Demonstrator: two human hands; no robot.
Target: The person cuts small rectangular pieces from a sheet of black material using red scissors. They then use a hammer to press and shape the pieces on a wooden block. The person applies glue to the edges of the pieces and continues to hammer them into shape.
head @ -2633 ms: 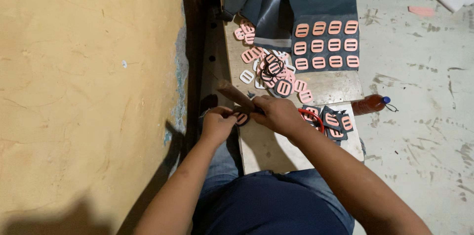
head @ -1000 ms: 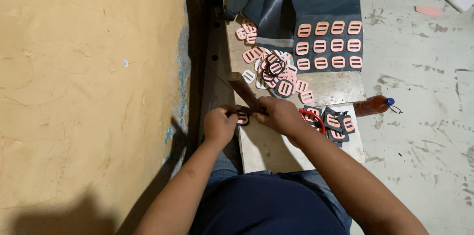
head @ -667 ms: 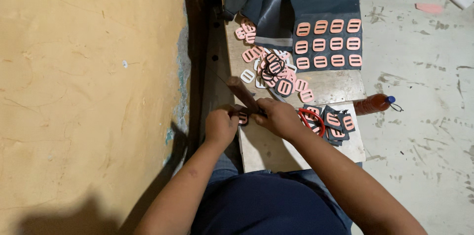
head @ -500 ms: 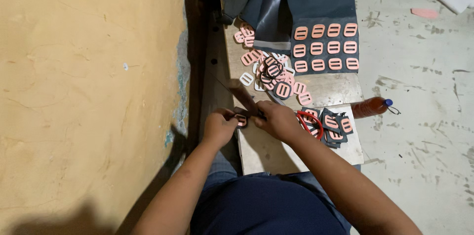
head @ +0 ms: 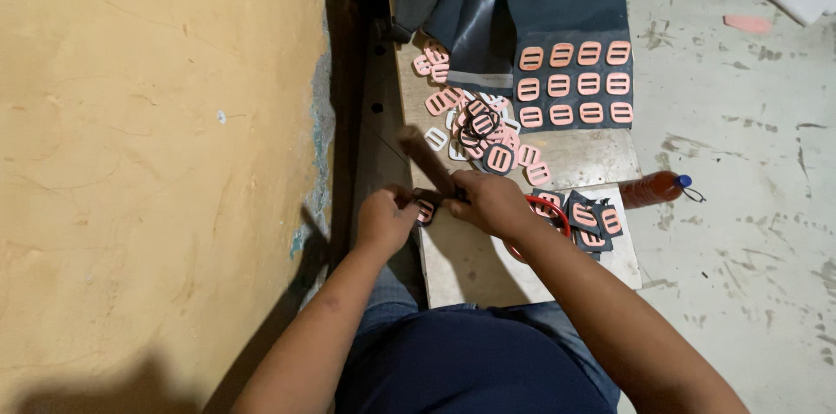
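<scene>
Over the bench (head: 522,266), left hand (head: 383,221) pinches a pink buckle (head: 426,211); right hand (head: 492,202) clamps a brown-handled tool (head: 427,161).

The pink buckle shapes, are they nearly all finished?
Not yet. Done: a loose pile of cut pink pieces on the wooden board. In hand: the left hand holds one piece while the right hand works it with a brown-handled tool. Left: twelve shapes on the dark sheet.

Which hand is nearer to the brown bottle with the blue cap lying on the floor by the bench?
The right hand. It rests on the bench beside the red-handled scissors, with the brown bottle further to its right. The left hand is further away, at the bench's left edge.
</scene>
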